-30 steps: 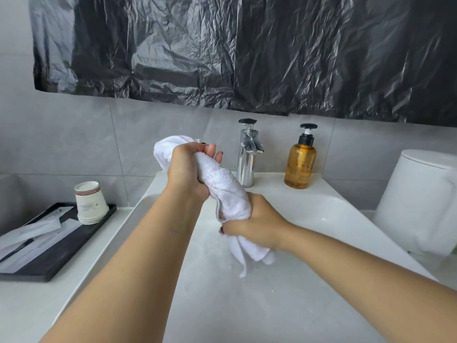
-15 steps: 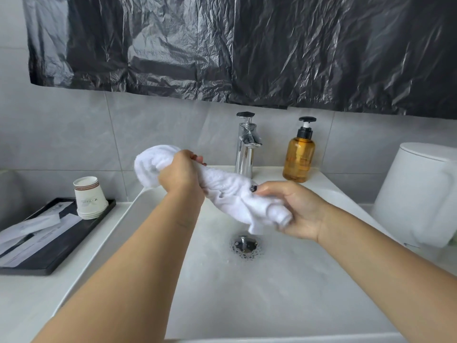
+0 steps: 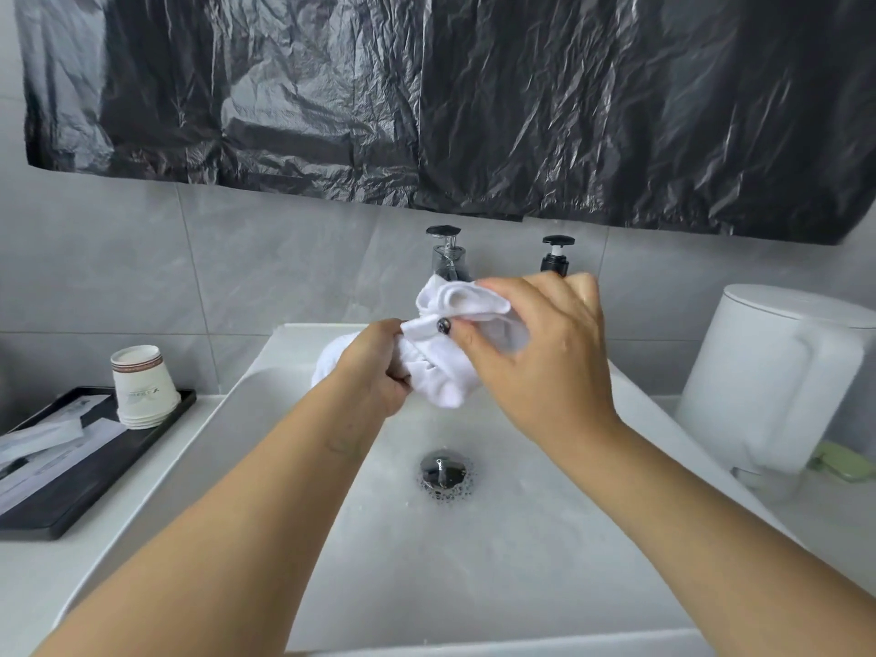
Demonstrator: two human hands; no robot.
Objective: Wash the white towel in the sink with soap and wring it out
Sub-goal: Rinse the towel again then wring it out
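Towel (image 3: pixel 441 372), bunched above the sink (image 3: pixel 474 561), is gripped by left hand (image 3: pixel 379 367) and right hand (image 3: pixel 535 353).

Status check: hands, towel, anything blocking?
Both hands, left hand and right hand, grip the white towel. Towel bunched, held above the sink. Nothing in the way.

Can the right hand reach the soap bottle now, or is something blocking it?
Probably not at once: the right hand grips the towel together with the left hand. The soap bottle stands just behind it, unobstructed.
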